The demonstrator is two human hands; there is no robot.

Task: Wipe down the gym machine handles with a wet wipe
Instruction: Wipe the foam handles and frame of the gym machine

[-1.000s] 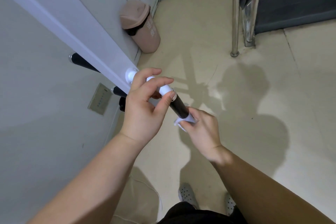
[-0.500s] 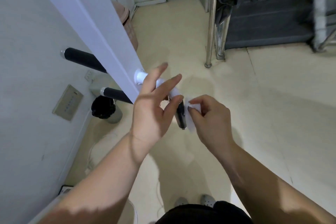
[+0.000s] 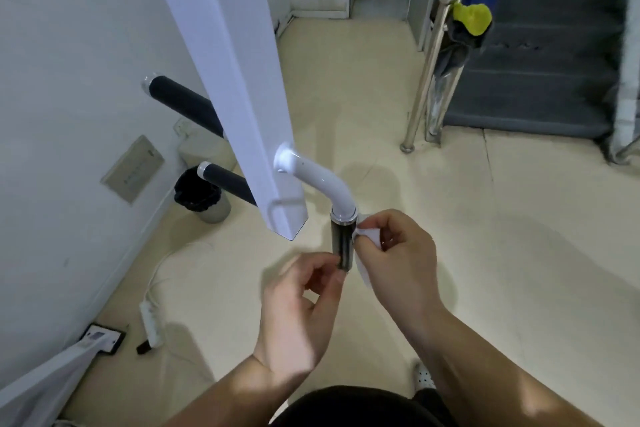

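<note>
Wipe (image 3: 371,242): soft, limp, pinched in right hand (image 3: 394,260) against grip (image 3: 343,246). Left hand (image 3: 298,308) loosely curled near grip end, nothing clearly held. Grip judged rigid; best steadied at end

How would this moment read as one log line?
step: wiping grip | right hand: wipe against grip | left hand: fingers at grip end

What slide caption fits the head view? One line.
Right hand presses a wet wipe against the black handle; left hand beside its end.

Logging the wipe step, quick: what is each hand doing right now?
Left hand: curled, fingertips at the handle's lower end; grip unclear.
Right hand: closed on the wet wipe, against the handle.
</note>
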